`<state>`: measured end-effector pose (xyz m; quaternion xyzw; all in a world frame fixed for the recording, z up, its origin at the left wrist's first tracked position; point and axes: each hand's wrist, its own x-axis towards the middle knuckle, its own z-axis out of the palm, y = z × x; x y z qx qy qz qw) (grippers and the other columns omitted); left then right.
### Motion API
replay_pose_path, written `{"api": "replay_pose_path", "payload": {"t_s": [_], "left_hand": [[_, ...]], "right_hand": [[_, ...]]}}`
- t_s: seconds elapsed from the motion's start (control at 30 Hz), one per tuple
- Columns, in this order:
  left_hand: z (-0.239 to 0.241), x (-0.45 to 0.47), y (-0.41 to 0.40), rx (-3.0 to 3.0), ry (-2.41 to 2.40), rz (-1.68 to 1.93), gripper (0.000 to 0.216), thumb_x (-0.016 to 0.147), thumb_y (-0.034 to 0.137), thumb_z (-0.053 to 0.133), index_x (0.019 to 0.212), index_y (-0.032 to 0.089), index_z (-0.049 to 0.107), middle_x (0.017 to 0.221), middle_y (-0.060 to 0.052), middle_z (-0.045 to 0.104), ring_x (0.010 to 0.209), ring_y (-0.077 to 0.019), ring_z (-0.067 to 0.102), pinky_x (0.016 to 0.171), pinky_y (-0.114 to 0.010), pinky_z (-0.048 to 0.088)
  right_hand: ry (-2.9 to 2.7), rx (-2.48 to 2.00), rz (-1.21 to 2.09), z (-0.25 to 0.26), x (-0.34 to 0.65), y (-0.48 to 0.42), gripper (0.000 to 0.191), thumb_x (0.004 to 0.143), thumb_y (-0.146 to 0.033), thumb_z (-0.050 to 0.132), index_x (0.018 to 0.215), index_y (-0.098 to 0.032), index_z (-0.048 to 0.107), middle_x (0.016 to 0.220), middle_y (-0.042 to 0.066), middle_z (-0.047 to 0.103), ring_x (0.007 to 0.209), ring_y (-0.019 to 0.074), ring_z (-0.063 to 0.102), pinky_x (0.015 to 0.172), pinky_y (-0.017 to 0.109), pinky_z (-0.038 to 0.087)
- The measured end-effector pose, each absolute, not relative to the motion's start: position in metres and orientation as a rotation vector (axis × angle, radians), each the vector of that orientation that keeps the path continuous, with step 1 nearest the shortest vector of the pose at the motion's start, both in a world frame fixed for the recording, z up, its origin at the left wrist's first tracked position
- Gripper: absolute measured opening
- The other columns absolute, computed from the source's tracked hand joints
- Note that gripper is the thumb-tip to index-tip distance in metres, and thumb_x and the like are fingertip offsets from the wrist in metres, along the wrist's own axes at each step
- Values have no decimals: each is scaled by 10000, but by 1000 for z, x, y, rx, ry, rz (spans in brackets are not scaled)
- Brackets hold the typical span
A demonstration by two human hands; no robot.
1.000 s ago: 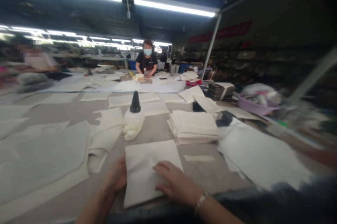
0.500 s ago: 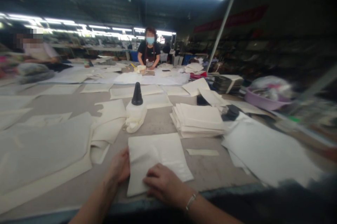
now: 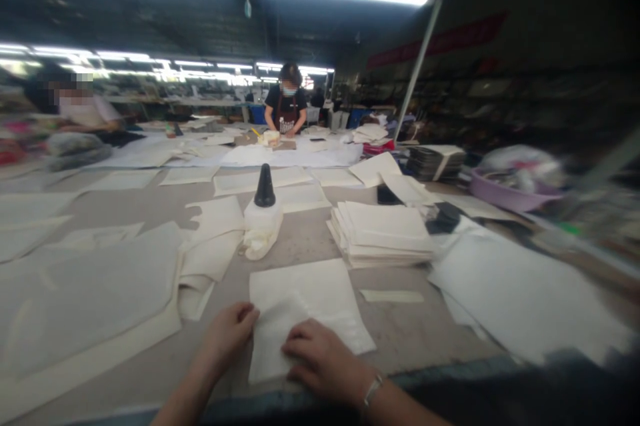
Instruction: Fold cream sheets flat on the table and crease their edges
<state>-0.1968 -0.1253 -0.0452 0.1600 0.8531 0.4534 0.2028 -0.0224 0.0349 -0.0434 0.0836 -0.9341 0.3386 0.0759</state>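
Note:
A cream rectangular sheet [image 3: 320, 293], paper or cloth I cannot tell, lies on the table in front of me, faintly creased. At its left edge my left hand [image 3: 231, 336] is closed, thumb and fingertips pinching the border. My right hand [image 3: 325, 356], a bracelet at its wrist, rests on the lower middle of the sheet with fingers spread and slightly bent. Beyond the sheet stands a whitish bottle [image 3: 263, 225] with a black cone nozzle. To its right is a stack of similar cream sheets [image 3: 383, 229], and a narrow cream strip [image 3: 393, 296] lies below that stack.
Large pale sheets [image 3: 95, 299] cover the table's left side, with cut pieces [image 3: 213, 246] beside them. White sheets [image 3: 520, 286] lie at right, near a purple basin [image 3: 515, 196]. A co-worker [image 3: 287, 103] stands across the table; another person [image 3: 83, 106] is at far left.
My left fingers have shifted from lying along the sheet's left edge to a pinch there. The right hand stays on the sheet. The whole view has moved slightly.

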Motion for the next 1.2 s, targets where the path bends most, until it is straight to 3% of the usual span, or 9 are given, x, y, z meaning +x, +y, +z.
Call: {"api": "replay_pose_path", "payload": {"t_s": [0.23, 0.4, 0.53, 0.63, 0.73, 0.83, 0.97, 1.1, 1.2], "left_hand": [[-38, -184, -119, 577, 2525, 1135, 354, 691, 450, 561, 923, 213, 687, 821, -28, 668, 822, -231, 589, 766, -319, 392], [-41, -190, -112, 537, 2577, 1047, 388, 671, 413, 575, 970, 180, 659, 665, -7, 620, 704, -218, 589, 668, -317, 393], [-49, -200, -109, 441, 2571, 1092, 492, 684, 401, 582, 1071, 97, 579, 744, -49, 653, 705, -214, 616, 641, -308, 440], [-50, -197, -106, 439, 2590, 1140, 507, 727, 371, 552, 1132, 67, 529, 823, -91, 667, 730, -220, 628, 661, -326, 471], [-48, -181, -100, 631, 2638, 1165, 377, 763, 271, 495, 1117, 169, 570, 976, -79, 650, 911, -225, 596, 827, -355, 440], [-51, -162, -92, 1107, 2580, 1083, 382, 776, 170, 418, 1091, 269, 609, 1036, -41, 630, 1021, -215, 532, 908, -348, 387], [-56, -165, -85, 1041, 2566, 1145, 452, 783, 212, 418, 1227, 193, 498, 963, -72, 613, 867, -202, 554, 812, -348, 419], [-52, -191, -87, 581, 2469, 1222, 266, 678, 366, 590, 833, 154, 630, 656, -30, 572, 656, -205, 527, 669, -336, 404], [-44, -198, -89, 518, 2313, 1299, 233, 652, 399, 617, 622, 169, 597, 615, -44, 579, 652, -217, 539, 628, -321, 396]], "right_hand": [[-2780, 204, 1169, -44, -25, 38, 325, 737, -166, 665, 1056, -224, 633, 1039, 28, 579, 975, 169, 502, 870, 257, 383], [-2747, 192, 1208, -47, -29, 37, 314, 717, -124, 659, 1017, -217, 652, 1002, 21, 593, 954, 162, 511, 864, 247, 382], [-2754, 205, 1225, -47, -32, 39, 304, 724, -127, 628, 1014, -215, 654, 985, 25, 604, 936, 166, 521, 851, 255, 392], [-2773, 139, 1294, -48, -37, 46, 483, 698, -139, 624, 1172, -212, 574, 995, 28, 616, 894, 168, 542, 831, 269, 415], [-2790, 74, 1418, -49, -45, 51, 662, 688, -148, 606, 1322, -198, 425, 1005, 32, 619, 811, 151, 566, 751, 252, 446], [-2813, 57, 1341, -50, -55, 51, 541, 669, -143, 594, 1203, -181, 517, 913, 25, 621, 740, 151, 556, 679, 243, 436], [-2717, -44, 1365, -55, -61, 43, 279, 686, -137, 579, 962, -174, 593, 831, 12, 613, 707, 140, 548, 640, 228, 417], [-2662, -39, 1562, -56, -57, 46, 334, 682, -126, 606, 1012, -172, 599, 887, 14, 625, 717, 126, 569, 650, 217, 436], [-2649, -80, 1580, -54, -56, 58, 342, 715, -134, 600, 1054, -181, 601, 921, 16, 637, 737, 129, 575, 689, 232, 447]]}}
